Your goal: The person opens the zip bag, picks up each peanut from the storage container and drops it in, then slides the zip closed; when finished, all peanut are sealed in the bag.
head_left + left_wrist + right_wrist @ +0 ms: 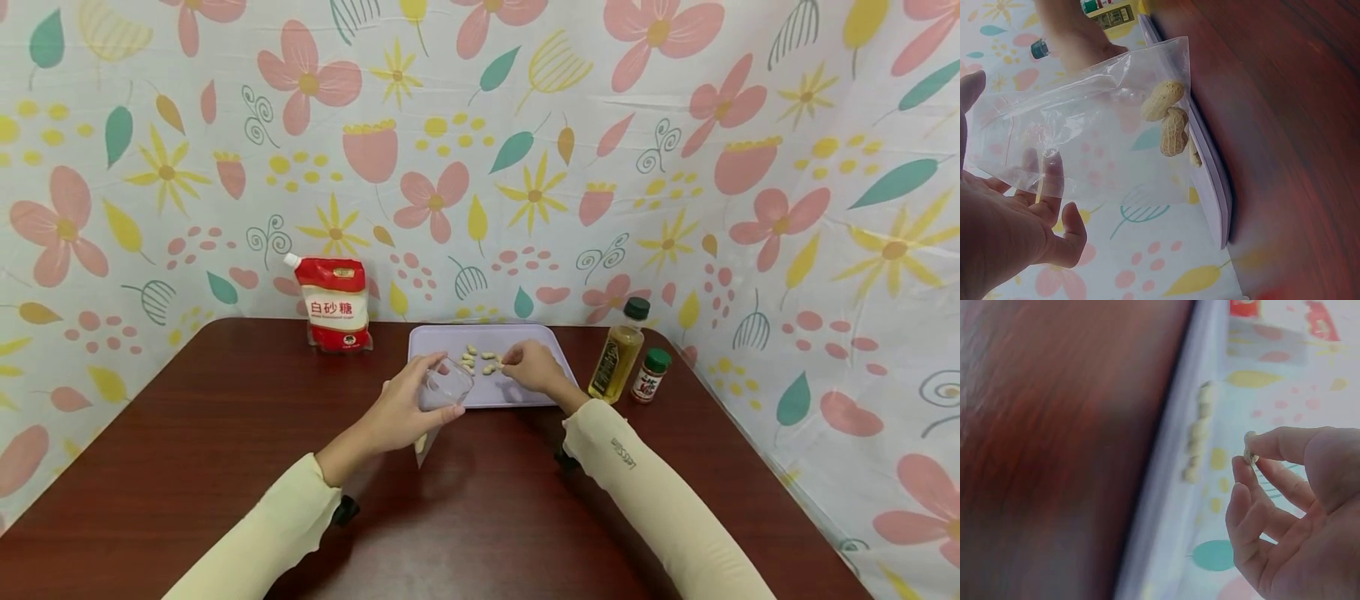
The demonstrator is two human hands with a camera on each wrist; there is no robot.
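My left hand (400,410) holds a clear plastic bag (447,383) by its upper part, thumb and fingers spread around the mouth, in front of the tray's left side. In the left wrist view two peanuts (1174,132) in their shells show at the bottom of the bag. Over the lilac tray (517,397), my right hand (534,367) pinches a peanut (1250,447) between thumb and fingertips, raised off the tray in the right wrist view. Several more unshelled peanuts (488,368) lie on the tray left of that hand.
A bottle of yellow oil (618,350) and a small green-capped jar (650,377) stand right of the tray. At the back left stands a red and white sugar pouch (335,303). The dark wooden table (247,400) meets a flowered cloth (450,208) behind.
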